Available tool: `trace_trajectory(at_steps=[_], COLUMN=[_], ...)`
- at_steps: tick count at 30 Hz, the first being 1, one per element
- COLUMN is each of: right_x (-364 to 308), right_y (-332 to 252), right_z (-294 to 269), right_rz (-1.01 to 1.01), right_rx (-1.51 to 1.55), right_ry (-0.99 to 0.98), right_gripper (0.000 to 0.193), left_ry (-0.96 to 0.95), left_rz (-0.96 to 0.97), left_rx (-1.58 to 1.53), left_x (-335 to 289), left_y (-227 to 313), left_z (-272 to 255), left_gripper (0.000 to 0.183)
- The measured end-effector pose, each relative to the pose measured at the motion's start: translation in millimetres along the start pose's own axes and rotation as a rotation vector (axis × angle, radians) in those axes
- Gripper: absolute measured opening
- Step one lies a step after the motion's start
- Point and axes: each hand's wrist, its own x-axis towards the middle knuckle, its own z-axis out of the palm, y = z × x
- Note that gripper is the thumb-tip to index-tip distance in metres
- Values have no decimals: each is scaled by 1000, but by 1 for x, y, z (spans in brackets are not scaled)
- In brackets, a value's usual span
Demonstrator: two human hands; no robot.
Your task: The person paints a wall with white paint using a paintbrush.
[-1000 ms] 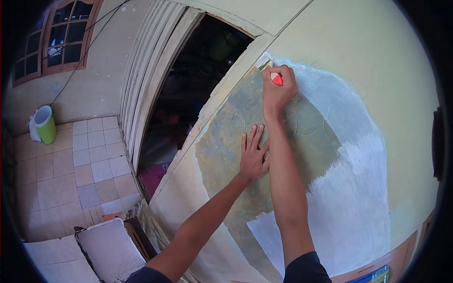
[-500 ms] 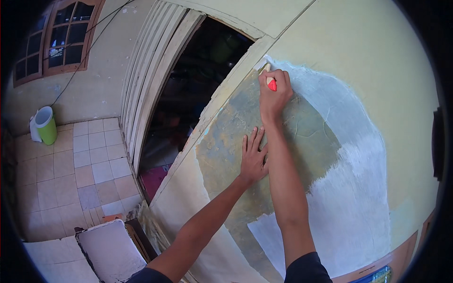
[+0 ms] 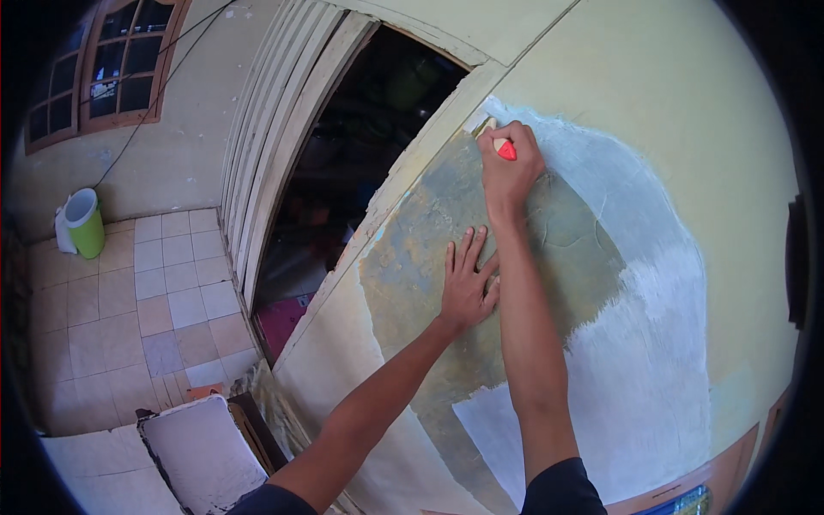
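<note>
The paintbrush [image 3: 506,150], pale with a red handle end, was at the top of the grey-green patch [image 3: 408,257] on the wall [image 3: 712,163], beside a band of whitish paint [image 3: 614,176]. The grip of the right hand [image 3: 512,176] was wrapped snugly round its handle, while the left hand [image 3: 468,294] lay lower on the patch, fingers loosely spread

The blotchy grey-olive wall patch [image 3: 562,266] looks matt and rough (scabby, even, in places); the broad white painted area [image 3: 639,378] beside it, streaky. The pale, red-ended brush handle [image 3: 506,151] looks smooth, the lime-green round bucket [image 3: 86,234] plastic, the brown window frame [image 3: 84,103] wooden.
</note>
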Motion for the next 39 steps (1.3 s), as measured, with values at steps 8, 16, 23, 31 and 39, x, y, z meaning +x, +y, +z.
trace_trajectory(at_steps=[8,16,23,31,39], right_x=[-8,-6,1,14,2], right_y=[-1,1,-2,-9,-23], right_z=[-1,-5,-17,-12,-31], right_rz=[-32,-35,-17,-2,56], right_rx=[-9,7,-2,125,60], right_ry=[5,48,-6,60,116], right_gripper=[17,16,16,17,16], left_ry=[-4,-6,21,21,19], left_rz=[11,2,1,-6,1], left_rx=[16,-2,-26,-41,-16], left_x=[0,-1,3,2,1], left_y=[-4,-2,1,3,1], left_z=[-1,2,-3,-2,-2], left_gripper=[46,47,50,53,54])
